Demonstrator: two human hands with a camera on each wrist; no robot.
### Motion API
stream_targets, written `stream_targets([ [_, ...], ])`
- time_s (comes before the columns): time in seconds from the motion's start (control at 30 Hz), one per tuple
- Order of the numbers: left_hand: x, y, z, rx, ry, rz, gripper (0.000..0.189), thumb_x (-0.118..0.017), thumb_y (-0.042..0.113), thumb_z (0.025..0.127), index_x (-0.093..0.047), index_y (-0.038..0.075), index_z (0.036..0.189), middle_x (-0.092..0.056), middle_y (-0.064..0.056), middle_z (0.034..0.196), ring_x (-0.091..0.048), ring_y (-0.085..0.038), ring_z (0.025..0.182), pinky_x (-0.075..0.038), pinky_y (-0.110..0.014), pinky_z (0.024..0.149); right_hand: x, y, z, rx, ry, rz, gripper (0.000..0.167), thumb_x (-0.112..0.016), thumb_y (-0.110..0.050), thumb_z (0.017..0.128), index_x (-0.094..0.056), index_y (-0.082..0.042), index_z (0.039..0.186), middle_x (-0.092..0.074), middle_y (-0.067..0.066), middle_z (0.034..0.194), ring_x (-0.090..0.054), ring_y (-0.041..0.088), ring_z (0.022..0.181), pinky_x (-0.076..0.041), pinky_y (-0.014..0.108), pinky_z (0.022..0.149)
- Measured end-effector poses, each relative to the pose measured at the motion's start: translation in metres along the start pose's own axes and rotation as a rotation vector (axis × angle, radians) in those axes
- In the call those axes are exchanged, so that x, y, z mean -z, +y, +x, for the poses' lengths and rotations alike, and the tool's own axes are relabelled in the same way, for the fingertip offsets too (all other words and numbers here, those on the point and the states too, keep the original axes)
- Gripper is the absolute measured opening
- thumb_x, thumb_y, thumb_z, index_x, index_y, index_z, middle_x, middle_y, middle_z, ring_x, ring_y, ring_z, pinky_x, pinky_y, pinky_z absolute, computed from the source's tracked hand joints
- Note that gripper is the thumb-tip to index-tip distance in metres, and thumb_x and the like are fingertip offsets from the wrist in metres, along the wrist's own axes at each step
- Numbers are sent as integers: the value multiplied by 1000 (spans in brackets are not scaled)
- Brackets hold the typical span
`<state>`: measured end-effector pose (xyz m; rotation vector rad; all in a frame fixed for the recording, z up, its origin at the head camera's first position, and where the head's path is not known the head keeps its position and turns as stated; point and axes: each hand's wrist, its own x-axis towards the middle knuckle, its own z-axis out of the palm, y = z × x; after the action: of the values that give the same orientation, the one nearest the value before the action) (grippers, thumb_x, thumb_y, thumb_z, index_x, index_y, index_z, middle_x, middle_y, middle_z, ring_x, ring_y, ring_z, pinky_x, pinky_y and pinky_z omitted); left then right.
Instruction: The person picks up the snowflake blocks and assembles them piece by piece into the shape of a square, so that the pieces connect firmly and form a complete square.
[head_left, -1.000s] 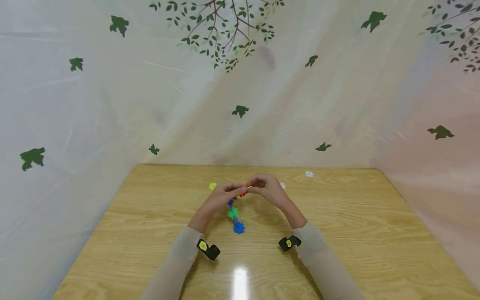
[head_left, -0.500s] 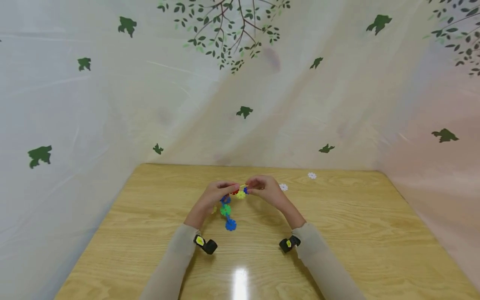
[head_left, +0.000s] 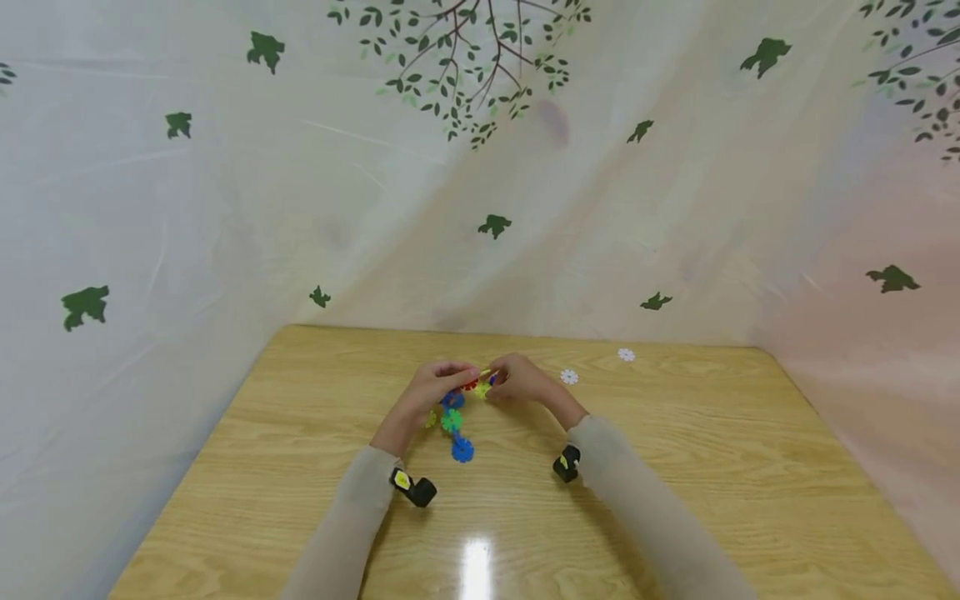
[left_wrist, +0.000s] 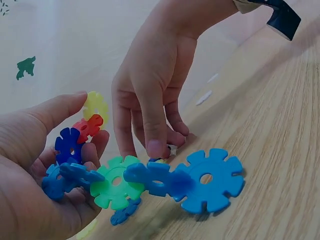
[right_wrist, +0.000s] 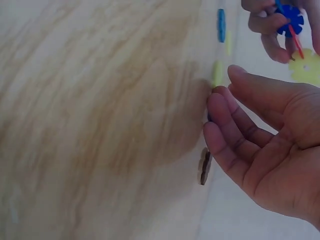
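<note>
My left hand (head_left: 429, 393) holds a chain of notched plastic flower discs between thumb and fingers. In the left wrist view the chain has a yellow disc (left_wrist: 102, 106) at the top, then a red disc (left_wrist: 89, 128), a dark blue disc (left_wrist: 63, 146), a green disc (left_wrist: 106, 193) and a large light blue disc (left_wrist: 220, 187) hanging free. My right hand (head_left: 523, 380) reaches down to the table, fingers bent, thumb apart from them. Beside its fingertips lie a loose yellow disc (head_left: 481, 391) and a dark blue disc (head_left: 492, 380), partly hidden; contact is unclear.
Two white discs (head_left: 570, 377) (head_left: 626, 355) lie farther right on the wooden table (head_left: 712, 467). Another yellow disc (head_left: 431, 419) rests below my left hand. Behind the table hangs a pale cloth (head_left: 390, 250) with leaf prints.
The hands, together at the chain's end a second ago, have separated. The left hand shifted left with the chain; the right hand lowered toward the loose discs and turned its wrist.
</note>
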<state>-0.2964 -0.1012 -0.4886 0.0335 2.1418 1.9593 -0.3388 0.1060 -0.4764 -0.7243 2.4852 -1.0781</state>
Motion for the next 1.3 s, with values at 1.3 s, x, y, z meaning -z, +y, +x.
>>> stream_targets([
  [1.3,-18,-9,4,-25,-15,-65,36,-71,33,97,-73,5,120,-76,-1,105,-62,-8,94,-50,-24,85,15,7,-24,-22,173,233,19,-71,-9,94,-71,3,109,-72,11,90,-68,33,77,-60,45,71],
])
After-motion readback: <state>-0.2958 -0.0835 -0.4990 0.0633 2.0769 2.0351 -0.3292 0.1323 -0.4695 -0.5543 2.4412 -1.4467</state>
